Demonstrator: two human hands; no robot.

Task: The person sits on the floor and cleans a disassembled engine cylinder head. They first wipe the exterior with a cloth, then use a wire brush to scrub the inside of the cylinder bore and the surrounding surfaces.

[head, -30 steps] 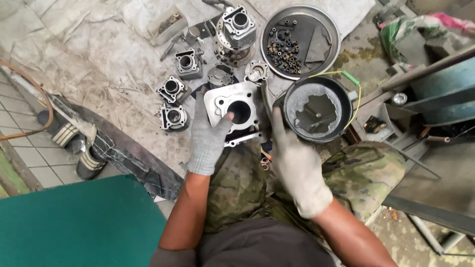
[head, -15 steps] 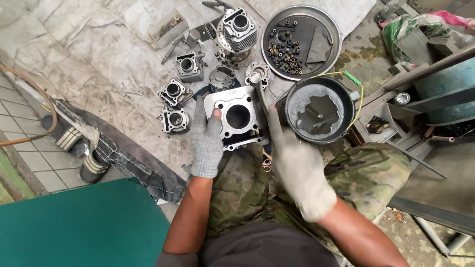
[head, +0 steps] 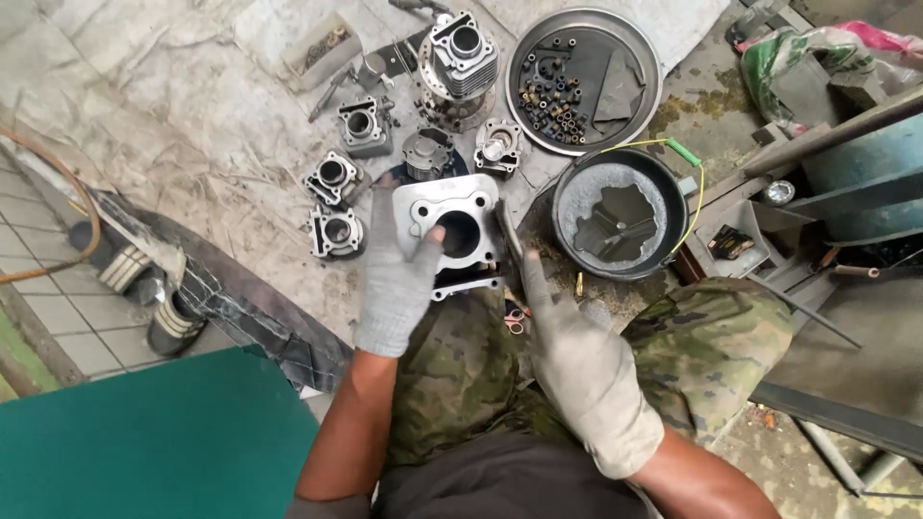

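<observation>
Dirty floor; left hand (head: 396, 279) grips cylinder block (head: 452, 226), prob.

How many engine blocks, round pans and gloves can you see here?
Engine cylinder blocks: 7, counting the big block held by the left hand and the tall finned block
Round pans: 2, the flat tray and the dark pan
Gloves: 2, the other on the right hand
Total: 11

Dusty concrete floor (head: 173, 125), small engine cylinders (head: 336, 178), round parts tray (head: 639, 106), black basin (head: 565, 226)
</observation>
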